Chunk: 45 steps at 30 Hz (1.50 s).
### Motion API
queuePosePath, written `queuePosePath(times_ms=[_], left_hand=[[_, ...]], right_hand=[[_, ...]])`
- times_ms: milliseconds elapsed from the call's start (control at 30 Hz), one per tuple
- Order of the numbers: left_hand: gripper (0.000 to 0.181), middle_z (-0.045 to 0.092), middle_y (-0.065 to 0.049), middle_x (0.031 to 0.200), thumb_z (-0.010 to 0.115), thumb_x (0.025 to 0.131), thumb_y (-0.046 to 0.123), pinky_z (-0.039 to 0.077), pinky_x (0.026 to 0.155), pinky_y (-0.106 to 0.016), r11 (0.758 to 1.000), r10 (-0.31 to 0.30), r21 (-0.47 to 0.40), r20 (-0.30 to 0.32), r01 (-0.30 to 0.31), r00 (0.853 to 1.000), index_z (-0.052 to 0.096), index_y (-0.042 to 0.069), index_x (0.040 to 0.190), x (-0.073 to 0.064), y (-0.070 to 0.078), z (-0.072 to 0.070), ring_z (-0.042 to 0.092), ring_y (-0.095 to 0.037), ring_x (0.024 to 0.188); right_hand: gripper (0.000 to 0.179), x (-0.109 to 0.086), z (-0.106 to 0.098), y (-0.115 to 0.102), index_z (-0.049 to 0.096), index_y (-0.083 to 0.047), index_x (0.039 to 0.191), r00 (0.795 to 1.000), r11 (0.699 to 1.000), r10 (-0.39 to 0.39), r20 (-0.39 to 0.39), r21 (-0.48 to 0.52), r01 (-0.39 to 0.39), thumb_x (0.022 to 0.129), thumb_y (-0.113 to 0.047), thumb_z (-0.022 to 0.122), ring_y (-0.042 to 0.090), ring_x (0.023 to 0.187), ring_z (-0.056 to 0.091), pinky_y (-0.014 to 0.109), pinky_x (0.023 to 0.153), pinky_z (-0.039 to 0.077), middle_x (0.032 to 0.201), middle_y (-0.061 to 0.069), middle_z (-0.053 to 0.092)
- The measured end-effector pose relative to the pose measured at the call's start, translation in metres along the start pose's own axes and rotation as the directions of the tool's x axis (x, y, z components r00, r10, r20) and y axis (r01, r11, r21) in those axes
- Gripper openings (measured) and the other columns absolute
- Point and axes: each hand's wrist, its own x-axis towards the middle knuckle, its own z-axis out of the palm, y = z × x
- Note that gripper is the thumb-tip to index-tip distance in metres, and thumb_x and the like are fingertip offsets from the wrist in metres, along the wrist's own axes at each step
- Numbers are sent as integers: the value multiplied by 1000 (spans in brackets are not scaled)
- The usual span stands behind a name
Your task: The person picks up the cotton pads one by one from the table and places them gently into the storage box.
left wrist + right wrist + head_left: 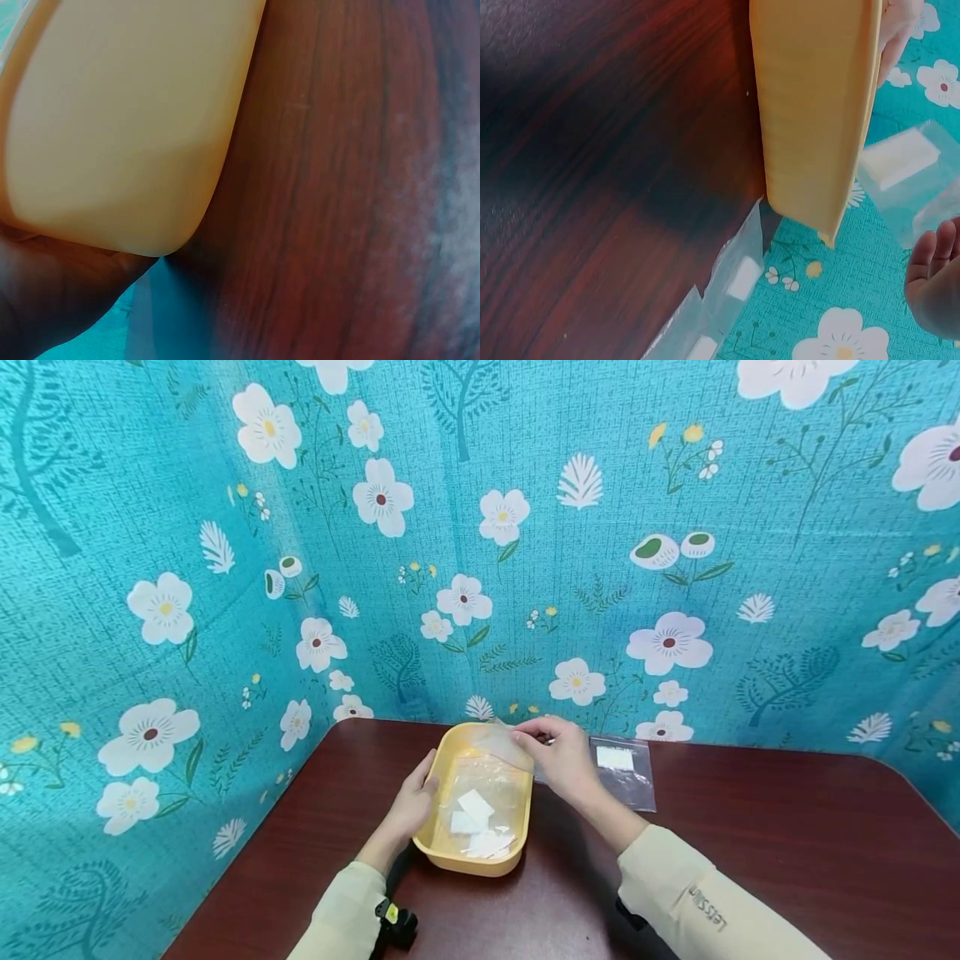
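Note:
A yellow plastic basin [480,867] stands on the table with several clear plastic bags [491,785] inside, some with white labels. My left hand [411,802] holds the basin's left side, its thumb by the rim; in the left wrist view part of the hand [60,292] shows against the basin wall [120,135]. Over the basin's far right end, my right hand [562,760] pinches the edge of a clear plastic bag [498,743]. In the right wrist view that bag [901,161] carries a white label and hangs from the fingers [922,259].
More clear bags with white labels lie flat on the dark wooden table right of the basin, one bag [633,785] fully visible beyond my right wrist. A turquoise flowered curtain [480,568] rises behind the table's far edge and along its left side.

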Motion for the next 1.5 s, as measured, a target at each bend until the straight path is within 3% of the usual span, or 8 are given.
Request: queuePosePath(times_ms=[567,867,1200,1500], left_hand=[[53,23,-10,165,36,110,12,19,118,-54,1000,7,-6,1,-7,1000,21,9,161,1,1,-1,19,-31,150],[53,24,-11,165,37,110,14,18,118,-56,1000,-5,1,0,5,1000,22,12,161,-1,1,0,19,-33,150],[54,24,-11,165,37,110,13,19,118,-56,1000,-7,4,-4,7,1000,23,13,161,-2,3,1,19,-33,150],[54,24,-11,165,37,109,11,19,118,-55,1000,6,3,-1,-6,1000,22,11,161,-3,3,0,20,-33,150]], right_hand=[[6,-1,13,1,81,-11,93,1000,1000,16,-10,20,-16,89,-16,79,16,73,59,26,59,48,83,-1,71],[6,-4,17,0,81,-13,94,997,997,71,-12,16,-71,89,-17,79,17,74,60,26,61,50,83,-2,72],[5,-6,24,2,81,-10,92,999,999,30,-13,35,-30,88,-11,79,16,73,60,25,62,50,81,1,72],[5,-12,32,2,81,-11,92,999,998,52,18,46,-52,87,-10,80,14,75,62,26,66,52,84,-1,73]])
